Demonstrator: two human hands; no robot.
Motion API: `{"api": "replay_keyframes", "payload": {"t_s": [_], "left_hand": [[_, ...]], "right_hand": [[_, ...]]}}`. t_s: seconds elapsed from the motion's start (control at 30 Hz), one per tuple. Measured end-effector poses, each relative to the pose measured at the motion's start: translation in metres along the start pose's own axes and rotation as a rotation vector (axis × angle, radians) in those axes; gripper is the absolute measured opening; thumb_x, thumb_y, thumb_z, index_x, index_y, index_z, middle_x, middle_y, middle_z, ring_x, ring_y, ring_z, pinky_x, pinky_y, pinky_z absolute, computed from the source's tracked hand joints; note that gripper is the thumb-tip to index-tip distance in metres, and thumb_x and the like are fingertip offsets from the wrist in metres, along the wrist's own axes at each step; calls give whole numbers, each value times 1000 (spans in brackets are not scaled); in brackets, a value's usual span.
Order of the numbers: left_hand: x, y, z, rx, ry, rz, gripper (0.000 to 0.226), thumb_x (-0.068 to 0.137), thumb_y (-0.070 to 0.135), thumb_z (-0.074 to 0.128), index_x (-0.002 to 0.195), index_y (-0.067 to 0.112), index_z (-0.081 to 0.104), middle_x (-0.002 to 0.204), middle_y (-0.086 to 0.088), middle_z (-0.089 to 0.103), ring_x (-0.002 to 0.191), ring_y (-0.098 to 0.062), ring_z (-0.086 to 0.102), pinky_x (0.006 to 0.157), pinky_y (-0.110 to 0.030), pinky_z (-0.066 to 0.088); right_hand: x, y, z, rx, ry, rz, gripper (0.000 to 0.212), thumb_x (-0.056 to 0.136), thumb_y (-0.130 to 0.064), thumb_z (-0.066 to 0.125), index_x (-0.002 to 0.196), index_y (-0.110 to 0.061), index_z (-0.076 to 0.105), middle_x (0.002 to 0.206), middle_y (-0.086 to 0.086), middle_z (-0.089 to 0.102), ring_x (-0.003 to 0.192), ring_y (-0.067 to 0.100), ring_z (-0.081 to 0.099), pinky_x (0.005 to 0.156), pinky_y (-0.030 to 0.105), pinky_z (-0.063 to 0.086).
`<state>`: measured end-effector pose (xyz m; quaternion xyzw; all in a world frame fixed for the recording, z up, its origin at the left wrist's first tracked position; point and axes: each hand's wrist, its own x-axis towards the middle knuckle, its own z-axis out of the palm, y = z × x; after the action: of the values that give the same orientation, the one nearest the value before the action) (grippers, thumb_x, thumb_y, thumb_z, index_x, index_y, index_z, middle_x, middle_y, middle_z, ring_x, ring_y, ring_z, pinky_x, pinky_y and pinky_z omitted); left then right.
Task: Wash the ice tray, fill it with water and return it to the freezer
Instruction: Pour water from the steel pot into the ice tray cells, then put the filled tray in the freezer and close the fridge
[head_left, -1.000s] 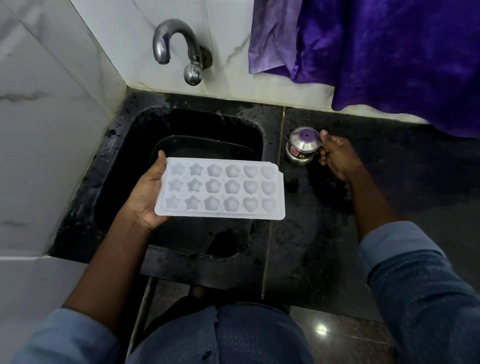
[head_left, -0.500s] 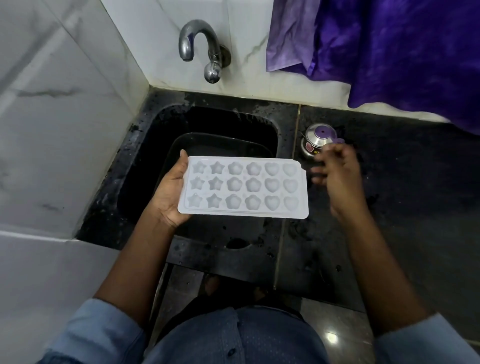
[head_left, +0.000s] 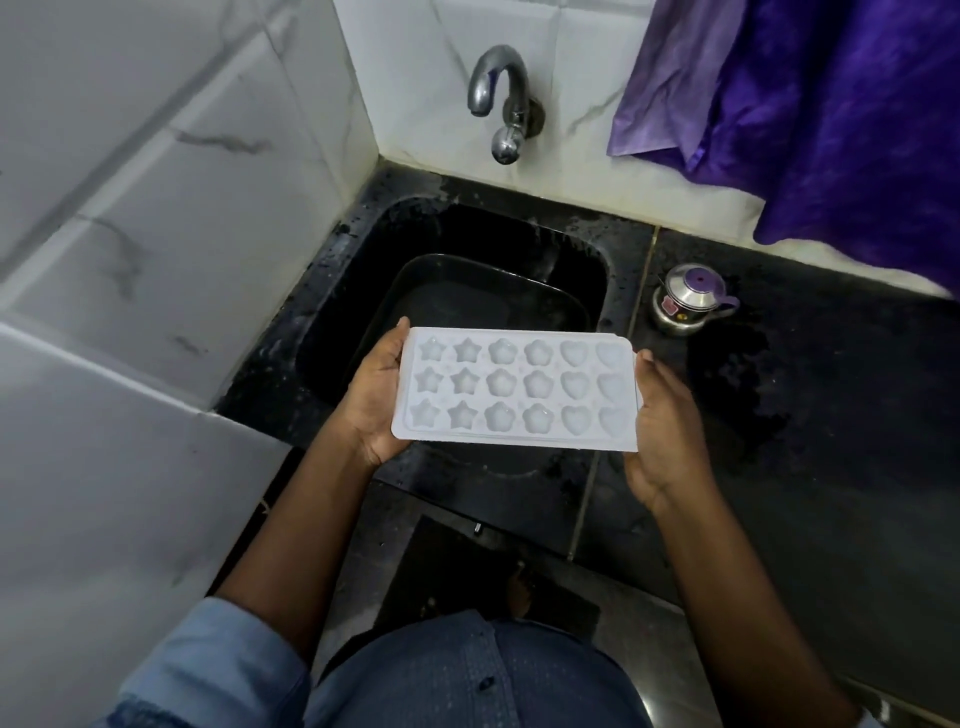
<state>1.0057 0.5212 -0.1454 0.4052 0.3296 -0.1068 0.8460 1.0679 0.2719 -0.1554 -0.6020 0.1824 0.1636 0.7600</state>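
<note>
- A black stone tabletop with a sunken sink fills the corner. A dark basin sits in the sink and a steel tap juts from the marble wall behind it.
- The white ice tray is held level over the sink's near rim. Its long axis runs left to right across the person's body, with the star, flower and heart cells facing up. The tap lies straight ahead of it, beyond the basin, so the move to water would be a push forward, away from the body.
- The left hand grasps the tray's left short end, thumb on the rim and fingers beneath. The right hand cups the right short end, thumb at the corner. Each hand carries one end, so neither is nearer than the other.
- A small steel pot with a purple lid stands on the tabletop beyond the right hand, apart from it.
- A second ago the right hand was at that pot and the left held the tray alone. The right hand has since crossed over to take the free end.
- Whether the cells hold water cannot be told from this view, though they appear empty.
</note>
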Motion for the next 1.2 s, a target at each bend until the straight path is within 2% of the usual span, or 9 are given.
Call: {"api": "replay_keyframes", "payload": {"t_s": [0.2,0.37,0.47,0.57,0.7,0.8,0.9,1.03,1.2], "left_hand": [[-33,1,-34,-36,51,76,68,108,62,31,126,12,73,132,-17,73,114,-34,74,87,-49,63],[-68,1,-68,-145,103,129,72,108,61,32,103,14,86,125,-17,76,107,-34,77,82,-50,65],[-91,0,-92,-185,142,160,71,107,62,34,111,12,83,130,-19,73,110,-36,76,89,-53,60],[-119,-1,-114,-217,195,197,68,107,62,34,123,10,74,128,-19,74,106,-36,77,88,-52,57],[-154,-5,-137,-290,277,244,66,108,60,34,115,11,77,119,-18,78,98,-35,79,80,-48,62],[-176,-13,-159,-347,322,279,69,106,59,35,98,13,86,118,-18,78,98,-35,79,76,-48,65],[-201,-24,-180,-390,374,325,69,106,61,34,111,11,81,126,-20,75,106,-38,76,84,-51,62],[-230,-41,-197,-468,419,374,67,106,61,34,119,9,74,124,-20,75,102,-38,77,80,-50,63],[-255,-57,-200,-554,490,444,63,107,58,36,119,9,73,115,-19,78,94,-36,79,68,-47,65]], "right_hand": [[-9,4,27,-19,-99,62,39,110,-30,46,128,-3,67,119,15,76,114,37,71,99,58,55],[-28,10,63,-80,-203,56,38,110,-28,47,128,0,67,117,16,76,112,38,72,94,54,57],[-43,20,84,-121,-265,67,38,109,-29,49,125,0,68,118,17,76,114,40,70,98,57,54],[-59,30,107,-158,-321,92,33,108,-31,50,114,-9,75,114,13,77,108,34,74,97,52,56],[-79,40,139,-179,-406,131,30,106,-32,53,101,-15,78,109,12,79,96,29,76,93,49,57],[-96,48,161,-203,-475,142,30,106,-31,54,107,-12,77,112,15,78,102,34,75,94,52,56],[-115,59,179,-238,-553,156,33,106,-31,52,111,-9,76,115,18,76,105,38,74,97,55,55],[-132,72,197,-284,-671,187,43,105,-31,53,128,2,68,119,20,75,114,44,69,102,61,52],[-137,83,212,-347,-788,215,44,102,-35,56,128,-2,69,123,21,73,116,44,69,106,68,47]]}}
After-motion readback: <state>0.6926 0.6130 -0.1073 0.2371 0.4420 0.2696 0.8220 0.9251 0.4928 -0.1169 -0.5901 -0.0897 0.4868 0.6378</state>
